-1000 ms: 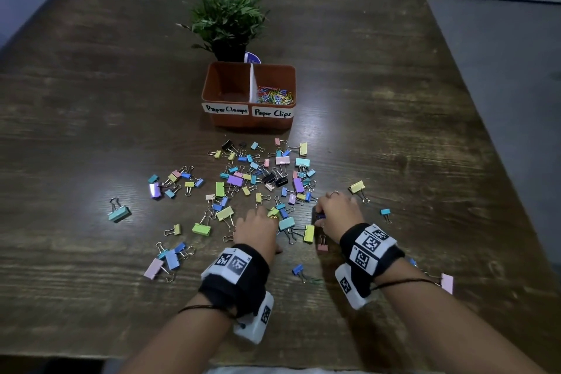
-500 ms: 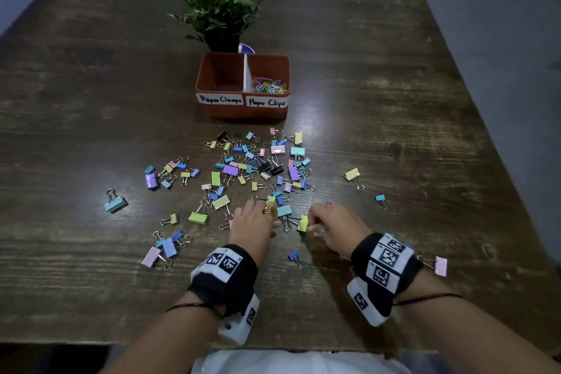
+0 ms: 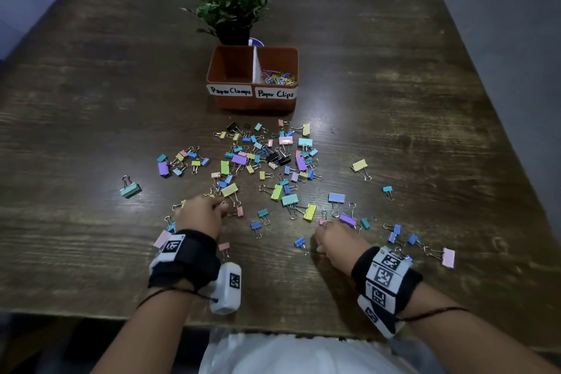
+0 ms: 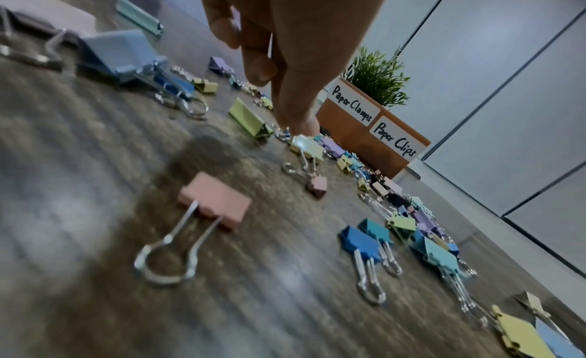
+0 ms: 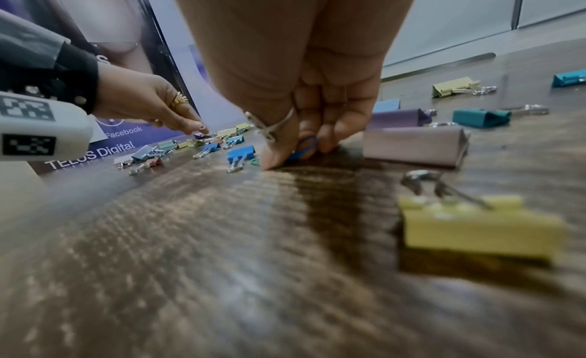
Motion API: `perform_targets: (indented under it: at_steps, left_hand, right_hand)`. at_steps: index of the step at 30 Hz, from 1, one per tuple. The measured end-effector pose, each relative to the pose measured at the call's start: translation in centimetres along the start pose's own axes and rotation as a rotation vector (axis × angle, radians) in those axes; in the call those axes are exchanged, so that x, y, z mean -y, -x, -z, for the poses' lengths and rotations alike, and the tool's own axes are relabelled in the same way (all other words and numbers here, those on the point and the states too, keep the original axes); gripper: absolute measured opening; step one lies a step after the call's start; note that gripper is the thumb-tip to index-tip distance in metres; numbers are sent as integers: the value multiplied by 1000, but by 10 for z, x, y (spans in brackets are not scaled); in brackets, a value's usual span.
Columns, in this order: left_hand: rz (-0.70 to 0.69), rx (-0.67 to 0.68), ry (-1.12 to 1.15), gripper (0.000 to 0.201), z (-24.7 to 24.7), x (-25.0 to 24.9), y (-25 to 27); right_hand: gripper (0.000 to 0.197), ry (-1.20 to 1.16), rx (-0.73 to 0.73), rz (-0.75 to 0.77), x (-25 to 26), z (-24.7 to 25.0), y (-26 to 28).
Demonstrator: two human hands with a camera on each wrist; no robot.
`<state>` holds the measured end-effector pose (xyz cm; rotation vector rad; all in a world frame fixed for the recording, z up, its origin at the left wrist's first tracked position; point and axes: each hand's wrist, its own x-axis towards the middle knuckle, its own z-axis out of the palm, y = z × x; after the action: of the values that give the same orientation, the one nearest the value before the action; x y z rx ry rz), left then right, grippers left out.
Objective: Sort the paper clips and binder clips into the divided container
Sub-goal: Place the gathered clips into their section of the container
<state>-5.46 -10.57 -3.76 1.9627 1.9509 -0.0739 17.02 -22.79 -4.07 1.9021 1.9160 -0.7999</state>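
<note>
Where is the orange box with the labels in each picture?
Head view: the orange box sits at upper centre, in front of the plant.
Left wrist view: the box is at middle right, behind the left hand.
Right wrist view: not in it.
Shared landmark: the "Paper Clips" label.

Pastel binder clips [image 3: 267,161] are scattered flat over the surface, handles splayed. Behind them, a brown container [image 3: 252,100] is split by a white divider: paper clips [image 3: 279,77] are heaped in the right compartment, labelled "Paper Clips".
</note>
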Motion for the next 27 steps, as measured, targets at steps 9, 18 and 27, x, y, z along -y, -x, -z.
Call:
perform_targets:
  at_steps: [9, 18, 27]
  left_hand:
    - [-86, 29, 6, 18, -7, 12, 14]
    - [-56, -77, 155, 24, -23, 17, 40]
    - [111, 17, 463, 6, -14, 28, 34]
  right_hand:
    - [37, -51, -189, -158, 10, -5, -3]
    - [46, -33, -180, -144, 15, -4, -10]
    - [17, -150, -75, -217, 15, 24, -19]
